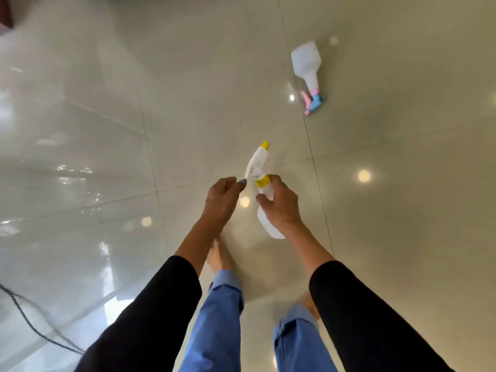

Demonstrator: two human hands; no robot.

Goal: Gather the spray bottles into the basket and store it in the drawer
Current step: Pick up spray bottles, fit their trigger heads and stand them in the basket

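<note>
Two bottles: one held, one on the floor; no basket or drawer in view.
Right hand (279, 202): fingers curled round the neck of the yellow-capped bottle (264, 194), body hanging toward the near side; a loose neck grip could let it slip.
Left hand (224, 196): loosely curled beside the trigger, holding nothing.
Pink-and-blue bottle (307, 65): lying far right on the glossy floor (107, 130); bare feet might skid reaching it.
</note>
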